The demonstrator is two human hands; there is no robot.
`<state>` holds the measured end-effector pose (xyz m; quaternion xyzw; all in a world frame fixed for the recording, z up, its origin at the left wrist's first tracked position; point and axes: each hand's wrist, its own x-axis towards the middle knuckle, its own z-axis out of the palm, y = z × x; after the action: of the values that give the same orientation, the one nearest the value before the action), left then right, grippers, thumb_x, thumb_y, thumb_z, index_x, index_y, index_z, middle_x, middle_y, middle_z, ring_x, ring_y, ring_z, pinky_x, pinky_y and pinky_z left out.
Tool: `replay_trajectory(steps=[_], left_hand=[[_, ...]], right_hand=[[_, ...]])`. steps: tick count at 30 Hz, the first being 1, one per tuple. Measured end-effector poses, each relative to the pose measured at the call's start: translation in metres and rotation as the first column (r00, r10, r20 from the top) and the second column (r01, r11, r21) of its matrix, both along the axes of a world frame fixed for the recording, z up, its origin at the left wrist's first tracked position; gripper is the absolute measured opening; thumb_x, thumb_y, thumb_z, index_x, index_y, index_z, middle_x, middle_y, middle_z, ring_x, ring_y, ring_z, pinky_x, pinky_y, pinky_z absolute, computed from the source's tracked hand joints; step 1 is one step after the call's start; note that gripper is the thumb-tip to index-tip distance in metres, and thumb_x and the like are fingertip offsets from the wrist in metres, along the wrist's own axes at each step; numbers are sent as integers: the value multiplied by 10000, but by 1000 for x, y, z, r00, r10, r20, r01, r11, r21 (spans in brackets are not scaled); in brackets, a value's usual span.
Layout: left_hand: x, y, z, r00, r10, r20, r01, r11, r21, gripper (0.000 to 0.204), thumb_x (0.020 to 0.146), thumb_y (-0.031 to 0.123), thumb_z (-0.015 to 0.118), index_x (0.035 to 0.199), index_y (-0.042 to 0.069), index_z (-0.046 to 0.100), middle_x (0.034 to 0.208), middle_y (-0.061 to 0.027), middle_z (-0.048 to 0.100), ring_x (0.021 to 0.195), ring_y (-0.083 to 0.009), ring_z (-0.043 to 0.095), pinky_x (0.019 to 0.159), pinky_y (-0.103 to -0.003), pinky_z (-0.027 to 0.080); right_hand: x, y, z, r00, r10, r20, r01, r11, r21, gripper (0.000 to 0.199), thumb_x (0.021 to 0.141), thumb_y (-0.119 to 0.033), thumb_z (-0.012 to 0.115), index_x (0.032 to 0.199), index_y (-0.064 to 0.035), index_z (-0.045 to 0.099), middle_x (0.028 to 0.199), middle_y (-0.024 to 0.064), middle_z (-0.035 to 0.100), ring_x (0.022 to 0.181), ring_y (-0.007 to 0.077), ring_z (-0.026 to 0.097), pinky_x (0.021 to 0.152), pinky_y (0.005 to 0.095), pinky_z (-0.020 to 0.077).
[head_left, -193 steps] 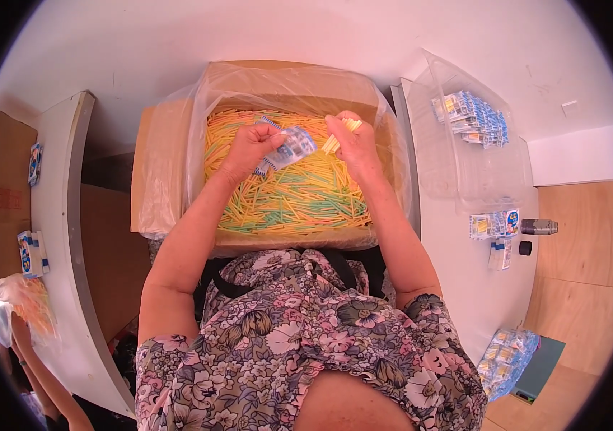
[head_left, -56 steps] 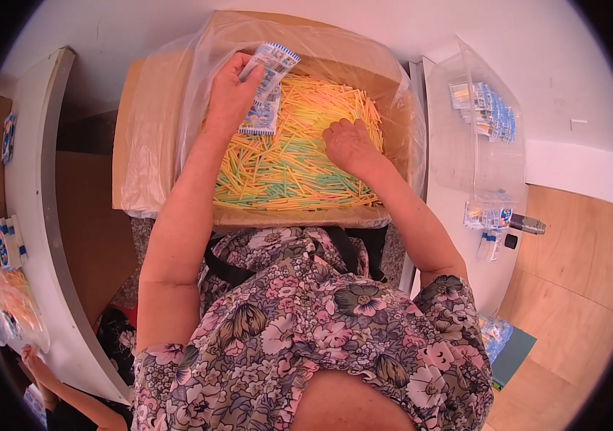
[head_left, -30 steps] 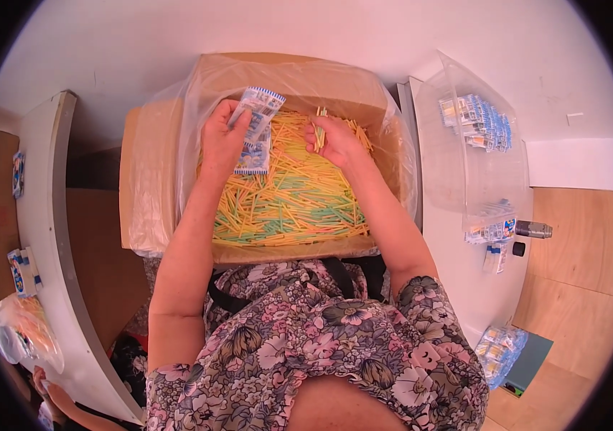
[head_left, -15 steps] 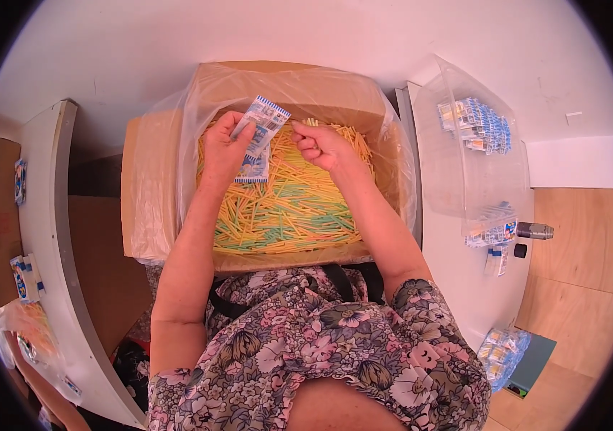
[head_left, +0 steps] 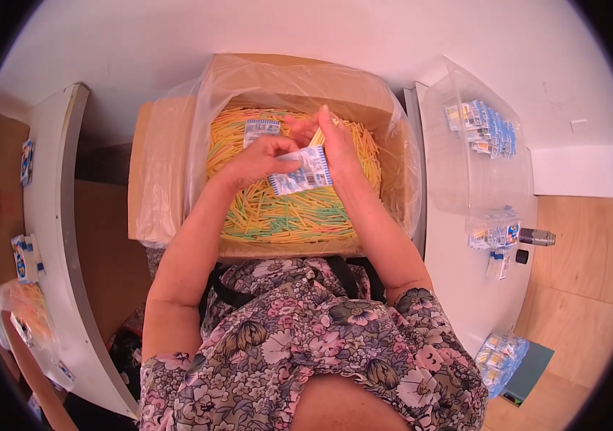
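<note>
Hands part-curled: L [head_left: 258, 159] pkt [head_left: 306, 177], R [head_left: 340, 149] sticks [head_left: 318, 137]

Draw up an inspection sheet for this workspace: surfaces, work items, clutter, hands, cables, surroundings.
Surfaces: left table and right table, both white, flank a cardboard box.
Work items: loose coloured sticks in the box; near packet and far packet, both blue and white.
Clutter: clear bin of packets, dark cylinder, black cap, blue bag.
Hands: left hand holds the near packet, its grip on the far one unclear; right hand holds yellow sticks.
Cables: nothing seen.
Surroundings: pale wall; co-worker's arm, lower left.
</note>
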<state>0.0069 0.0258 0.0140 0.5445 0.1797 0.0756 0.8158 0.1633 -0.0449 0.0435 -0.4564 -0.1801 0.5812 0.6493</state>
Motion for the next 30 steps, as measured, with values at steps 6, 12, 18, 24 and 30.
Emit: replay_trajectory(steps=[6,12,18,24,30], left_hand=[[0,-5,0,976,-8,220,30,995,-98,73,801,71,688,843,35,642,892,4,633,838,-86,585,777,-268,470],[0,-8,10,989,5,150,-6,1000,5,80,779,80,715,822,30,669,832,6,646,802,-80,582,752,-255,470],[4,-13,0,990,35,138,-66,970,234,101,764,21,708,863,1,704,775,1,655,725,-74,585,675,-232,480],[7,-13,-5,988,46,150,-101,917,385,96,761,-5,700,856,-12,689,782,-27,666,749,-77,594,697,-245,484],[9,-15,-6,978,77,193,-155,889,431,91,768,-17,685,858,-13,688,797,-34,669,766,-84,596,713,-254,487]], right_hand=[[-5,-3,-6,945,24,327,-52,996,77,357,969,-361,467,916,-9,507,1055,220,633,1216,228,457,1020,395,378],[-21,-11,-3,972,59,227,-85,991,107,450,972,-349,452,1082,69,579,1027,147,640,1017,203,582,832,329,488],[-2,-19,-1,721,177,670,-261,965,25,455,994,-367,364,1171,-2,568,1122,122,604,1028,190,556,885,335,435],[18,-15,7,255,58,965,-430,901,59,405,975,-327,379,1169,-22,563,1149,144,584,1069,227,551,921,346,414],[6,-20,20,85,149,985,-130,982,-137,312,864,-350,576,974,-60,603,773,177,624,671,283,612,637,346,487]])
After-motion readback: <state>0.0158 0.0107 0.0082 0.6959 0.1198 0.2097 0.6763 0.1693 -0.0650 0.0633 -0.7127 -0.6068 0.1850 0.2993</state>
